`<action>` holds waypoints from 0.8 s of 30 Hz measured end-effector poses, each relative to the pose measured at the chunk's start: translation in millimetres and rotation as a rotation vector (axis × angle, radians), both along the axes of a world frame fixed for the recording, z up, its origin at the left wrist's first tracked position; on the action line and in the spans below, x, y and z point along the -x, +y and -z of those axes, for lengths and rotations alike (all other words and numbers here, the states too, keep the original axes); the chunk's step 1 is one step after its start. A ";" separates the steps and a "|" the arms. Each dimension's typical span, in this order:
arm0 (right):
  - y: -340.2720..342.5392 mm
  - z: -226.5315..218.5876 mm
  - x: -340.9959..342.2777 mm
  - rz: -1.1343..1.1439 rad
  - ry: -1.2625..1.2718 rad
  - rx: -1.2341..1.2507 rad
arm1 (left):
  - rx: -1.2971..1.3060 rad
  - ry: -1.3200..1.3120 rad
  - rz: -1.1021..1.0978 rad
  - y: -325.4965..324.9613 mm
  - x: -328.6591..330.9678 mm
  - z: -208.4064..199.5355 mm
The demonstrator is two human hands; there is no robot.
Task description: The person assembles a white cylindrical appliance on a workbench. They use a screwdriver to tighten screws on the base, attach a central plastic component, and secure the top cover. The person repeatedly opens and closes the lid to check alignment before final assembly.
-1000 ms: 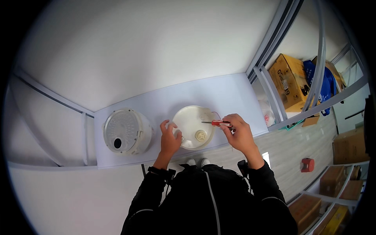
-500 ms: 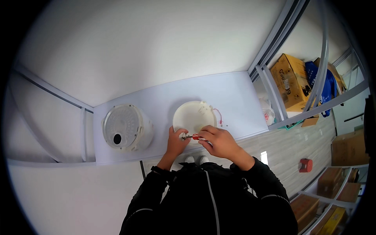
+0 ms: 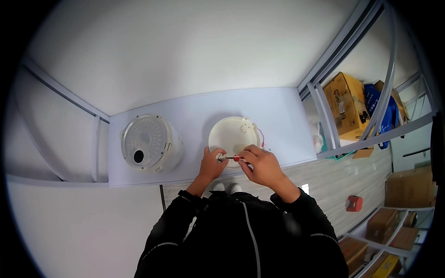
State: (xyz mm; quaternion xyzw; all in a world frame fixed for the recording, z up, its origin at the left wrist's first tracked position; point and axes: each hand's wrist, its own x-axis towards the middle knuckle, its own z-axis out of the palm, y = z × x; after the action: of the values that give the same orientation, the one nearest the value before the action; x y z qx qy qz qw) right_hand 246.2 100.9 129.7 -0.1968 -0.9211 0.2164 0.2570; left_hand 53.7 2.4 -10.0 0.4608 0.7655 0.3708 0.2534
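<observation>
A round, cream-white plastic cover (image 3: 228, 137) lies on the white table, its hollow inside facing up. My left hand (image 3: 211, 167) is closed at the cover's near left rim, around a small fitting (image 3: 220, 157) there. Between the fingers of my right hand (image 3: 265, 167) is a screwdriver with a red handle (image 3: 237, 158). Its shaft points left, with the tip at the fitting beside my left fingers; the exact contact is too small to make out. A thin pinkish-red wire (image 3: 263, 137) curves out from the cover's right side.
A white cylindrical appliance body (image 3: 144, 142) with a grey metal top and a dark round hole stands on the table (image 3: 194, 109) to the left. Grey frame posts rise at both table ends. Rightward are cardboard boxes (image 3: 345, 104), a blue bag (image 3: 381, 109) and a red stool (image 3: 354, 203).
The view has shifted slightly. My right hand has turned a little around the screwdriver, and less of the red handle shows. My left hand keeps its hold at the rim.
</observation>
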 end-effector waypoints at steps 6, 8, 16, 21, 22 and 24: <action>-0.6 1.0 0.9 0.006 0.017 0.011 | -0.032 -0.035 0.011 0.4 1.1 6.3; -1.0 0.3 1.5 0.003 0.020 0.012 | -0.045 -0.035 0.014 0.8 1.2 7.5; -1.6 -0.8 3.8 0.006 -0.007 -0.012 | -0.065 -0.058 0.019 0.8 0.6 6.0; -1.1 -11.5 8.0 -0.083 -0.026 -0.085 | -0.061 -0.043 0.034 2.0 2.3 7.9; -0.9 -13.6 9.2 -0.116 -0.028 -0.107 | -0.057 -0.044 0.040 2.0 3.0 9.9; -2.2 -15.1 11.6 -0.114 -0.051 -0.118 | -0.054 -0.047 0.060 3.9 3.8 10.6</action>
State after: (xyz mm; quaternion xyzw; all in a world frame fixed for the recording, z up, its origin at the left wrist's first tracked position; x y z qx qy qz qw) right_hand 234.6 98.6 144.8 -0.1338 -0.9482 0.1711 0.2317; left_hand 49.9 6.4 -20.6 0.4814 0.7349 0.3941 0.2699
